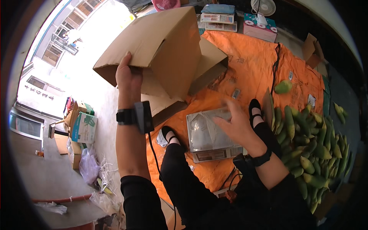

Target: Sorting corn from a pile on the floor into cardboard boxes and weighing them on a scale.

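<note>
My left hand (128, 75) grips the near edge of an open cardboard box (176, 60), thumb outside and the fingers hidden inside. The box is tilted and raised in front of me. Its flaps (211, 59) stick out to the right and below. My right hand (234, 123) is blurred, fingers apart, with nothing in it. It hovers over the right part of a bench scale (207, 135) with a plastic-covered grey top. The scale stands on an orange tarp (247, 63) between my feet.
A large pile of elongated green fruit (313, 149), seemingly melons, lies at right beside an upright cardboard piece (268, 109). One single fruit (283, 86) rests on the tarp. A black cable (276, 61) crosses it. Boxed goods (219, 17) and a white fan (263, 7) stand behind.
</note>
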Demonstrator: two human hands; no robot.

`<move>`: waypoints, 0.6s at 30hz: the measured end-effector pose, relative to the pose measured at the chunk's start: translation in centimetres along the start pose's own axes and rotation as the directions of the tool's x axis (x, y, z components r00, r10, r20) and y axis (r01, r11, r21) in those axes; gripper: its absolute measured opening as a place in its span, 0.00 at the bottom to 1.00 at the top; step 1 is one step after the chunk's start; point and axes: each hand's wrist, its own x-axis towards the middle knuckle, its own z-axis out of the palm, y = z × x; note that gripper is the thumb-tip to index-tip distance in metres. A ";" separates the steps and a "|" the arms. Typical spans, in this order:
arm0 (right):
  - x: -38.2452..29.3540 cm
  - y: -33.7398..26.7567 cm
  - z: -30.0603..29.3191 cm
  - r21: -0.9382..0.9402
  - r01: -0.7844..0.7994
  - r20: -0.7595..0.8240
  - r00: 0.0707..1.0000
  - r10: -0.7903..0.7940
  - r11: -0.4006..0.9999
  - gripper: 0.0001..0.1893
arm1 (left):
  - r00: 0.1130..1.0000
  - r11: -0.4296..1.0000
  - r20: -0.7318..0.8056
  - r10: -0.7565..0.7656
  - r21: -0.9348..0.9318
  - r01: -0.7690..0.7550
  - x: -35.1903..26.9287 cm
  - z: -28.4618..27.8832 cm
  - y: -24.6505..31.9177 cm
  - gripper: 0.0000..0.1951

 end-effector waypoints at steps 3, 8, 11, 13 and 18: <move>-0.3 -0.8 0.1 -0.131 0.256 -0.194 0.941 -0.278 0.958 0.41 | 0.995 0.993 0.029 0.092 0.068 -0.094 -6.8 4.0 -0.7 0.12; -3.2 -3.9 1.2 -0.230 0.458 -0.257 0.822 -0.508 0.858 0.48 | 0.984 0.985 0.090 0.152 0.066 -0.158 -18.5 6.5 -2.6 0.12; -5.4 -4.0 1.7 -0.189 0.384 -0.340 0.838 -0.427 0.904 0.44 | 0.991 0.992 0.073 0.110 0.062 -0.114 -23.4 6.4 -2.7 0.12; -7.9 -4.5 0.6 -0.282 0.361 -0.356 0.821 -0.446 0.889 0.41 | 0.995 0.994 0.057 0.083 0.065 -0.086 -25.4 6.5 -1.9 0.12; -12.9 -7.0 -4.7 -0.493 0.331 -0.435 0.707 -0.557 0.805 0.27 | 0.911 0.997 0.407 -0.065 0.054 0.047 -28.8 8.8 1.8 0.16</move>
